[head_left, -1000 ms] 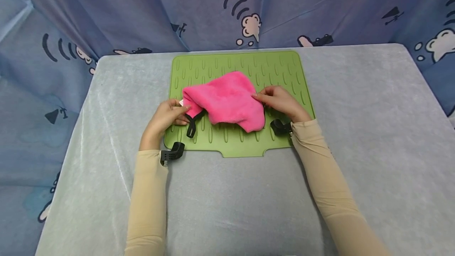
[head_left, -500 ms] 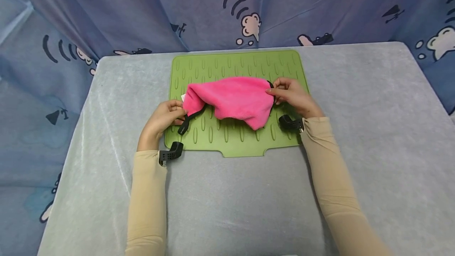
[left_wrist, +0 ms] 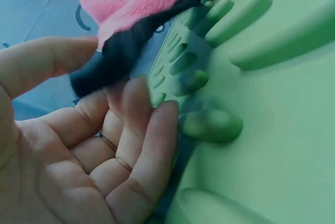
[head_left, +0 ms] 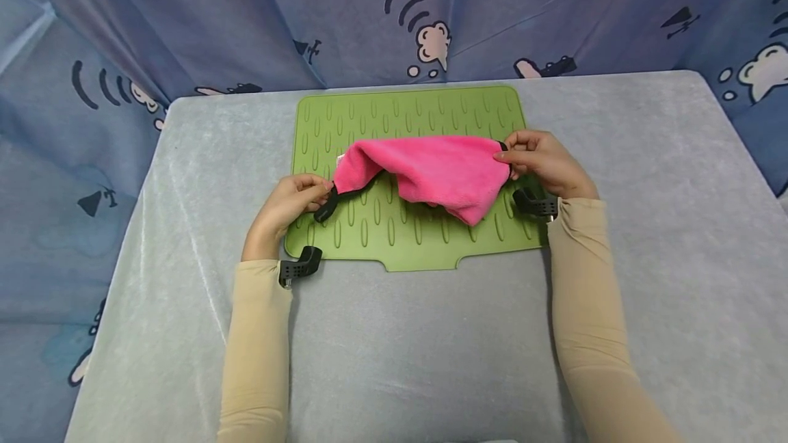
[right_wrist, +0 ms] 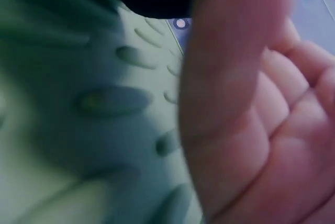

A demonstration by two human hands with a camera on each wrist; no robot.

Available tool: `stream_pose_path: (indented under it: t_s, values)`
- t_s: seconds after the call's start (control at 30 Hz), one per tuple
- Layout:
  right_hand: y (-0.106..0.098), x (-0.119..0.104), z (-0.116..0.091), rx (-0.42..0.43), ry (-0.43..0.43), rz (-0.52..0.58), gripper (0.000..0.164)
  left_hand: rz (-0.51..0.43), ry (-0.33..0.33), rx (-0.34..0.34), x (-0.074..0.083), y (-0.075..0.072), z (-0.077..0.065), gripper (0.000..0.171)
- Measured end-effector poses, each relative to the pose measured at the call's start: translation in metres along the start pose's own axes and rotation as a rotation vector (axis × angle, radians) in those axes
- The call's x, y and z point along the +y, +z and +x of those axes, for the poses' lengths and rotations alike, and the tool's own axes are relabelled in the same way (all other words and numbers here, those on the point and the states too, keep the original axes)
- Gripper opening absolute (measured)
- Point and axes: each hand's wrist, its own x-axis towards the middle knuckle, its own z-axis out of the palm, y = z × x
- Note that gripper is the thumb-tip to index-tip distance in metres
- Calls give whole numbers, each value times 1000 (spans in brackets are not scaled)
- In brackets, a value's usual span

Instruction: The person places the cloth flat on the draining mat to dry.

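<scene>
A pink plush cloth [head_left: 440, 168] with black edging and a small white tag is stretched between both hands above a green ridged mat [head_left: 363, 245]. My left hand [head_left: 289, 207] pinches the cloth's left corner by its black trim, where a black loop [head_left: 326, 209] hangs down. In the left wrist view the black trim [left_wrist: 123, 51] runs from thumb and fingertips up to the pink fabric. My right hand [head_left: 548, 161] pinches the upper right corner between thumb and fingers. The cloth's middle sags toward the mat. In the right wrist view, my fingers [right_wrist: 235, 77] fill the right side.
The mat lies on a table with a grey cover [head_left: 431, 347]. A blue patterned curtain [head_left: 345, 12] hangs behind the table and along its left side. Black wrist cameras [head_left: 301, 265] sit at both sleeve cuffs.
My right hand has moved right, drawing the cloth out wider and into a more stretched shape. The cloth's left corner has shifted slightly right, and my left hand now pinches the black trim.
</scene>
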Motion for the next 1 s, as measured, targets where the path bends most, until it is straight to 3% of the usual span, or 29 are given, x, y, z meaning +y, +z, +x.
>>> stream_pose_path:
  t_s: [0.17,0.3,0.37,0.47,0.63,0.73,0.83,1.0]
  values:
    - [5,1,3,-35,79,-58,12,143,-33,41,2,8,3,29]
    - [16,2,9,86,108,-27,16,245,-26,90,4,15,6,27]
    - [20,4,11,137,90,-17,15,250,-12,116,4,18,7,25]
    - [24,8,14,156,40,0,14,122,5,151,3,19,8,18]
    - [26,12,16,182,-55,33,14,-287,13,163,-4,12,9,6]
    - [25,12,15,171,-87,28,13,-460,6,173,-8,3,7,4]
    - [20,10,12,117,-105,-2,10,-554,18,201,-10,-4,5,5]
    - [10,9,6,25,-57,-135,7,-583,43,254,-10,-8,3,10]
